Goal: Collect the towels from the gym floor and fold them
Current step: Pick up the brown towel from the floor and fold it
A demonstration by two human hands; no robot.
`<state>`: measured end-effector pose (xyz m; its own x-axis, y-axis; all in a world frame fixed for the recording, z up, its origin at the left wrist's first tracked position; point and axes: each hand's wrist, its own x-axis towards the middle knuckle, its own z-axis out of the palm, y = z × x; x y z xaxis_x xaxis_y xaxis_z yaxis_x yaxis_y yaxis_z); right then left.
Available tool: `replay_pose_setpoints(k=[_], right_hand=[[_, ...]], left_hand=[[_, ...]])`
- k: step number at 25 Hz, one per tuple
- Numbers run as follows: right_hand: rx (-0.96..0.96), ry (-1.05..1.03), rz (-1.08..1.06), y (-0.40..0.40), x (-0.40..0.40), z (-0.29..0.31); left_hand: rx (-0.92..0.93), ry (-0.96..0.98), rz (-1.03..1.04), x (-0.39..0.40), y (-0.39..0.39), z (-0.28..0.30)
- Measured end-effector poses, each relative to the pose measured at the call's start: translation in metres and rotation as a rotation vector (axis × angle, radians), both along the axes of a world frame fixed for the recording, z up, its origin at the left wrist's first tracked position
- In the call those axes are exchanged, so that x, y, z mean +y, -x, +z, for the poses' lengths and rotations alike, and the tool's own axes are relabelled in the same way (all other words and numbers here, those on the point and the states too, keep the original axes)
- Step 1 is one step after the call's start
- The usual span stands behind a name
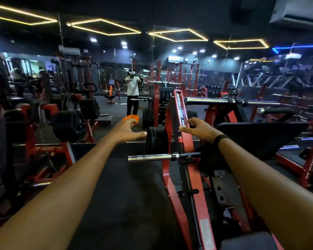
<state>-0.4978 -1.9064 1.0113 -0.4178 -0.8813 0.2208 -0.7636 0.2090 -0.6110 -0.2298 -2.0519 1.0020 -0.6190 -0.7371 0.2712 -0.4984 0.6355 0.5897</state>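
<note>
While both arms reach forward, left hand (127, 129) and right hand (197, 129) hang loosely spread, holding nothing; no towel is visibly collected or folded, so everything seems left.

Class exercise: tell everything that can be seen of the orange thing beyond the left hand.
The orange thing is small, bright and rounded, with a rim-like upper edge; what it is cannot be told. It shows past the fingers of the left hand, which hide its lower part. Whether the hand touches it cannot be told. Dark floor and black weight plates lie near it.
</note>
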Motion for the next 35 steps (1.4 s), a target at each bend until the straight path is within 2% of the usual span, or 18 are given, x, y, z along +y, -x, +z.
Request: replay_pose_setpoints(k=[7, 13, 17, 21, 26, 30, 35], right_hand=[[0.001, 0.036, -0.231, 0.022, 0.095, 0.011], [0.017, 0.028, -0.605, 0.015, 0.234, 0.005], [0.002, 0.002, -0.866, -0.036, 0.362, 0.0], [-0.002, -0.05, -1.145, -0.112, 0.494, -0.01], [-0.03, -0.044, -1.532, -0.252, 0.656, -0.018], [-0.078, -0.086, -1.779, -0.379, 0.752, -0.021], [-0.164, -0.105, -2.072, -0.559, 0.856, -0.044]], left_hand=[[-0.007, 0.004, -0.173, 0.04, 0.066, 0.01], [-0.033, 0.033, -0.522, 0.124, 0.138, 0.01], [-0.039, 0.044, -0.784, 0.218, 0.171, 0.005], [-0.051, 0.022, -1.06, 0.336, 0.182, -0.005], [-0.091, 0.048, -1.441, 0.52, 0.154, -0.014], [-0.09, 0.058, -1.688, 0.659, 0.102, -0.025], [-0.11, 0.051, -1.981, 0.829, -0.012, -0.037]])
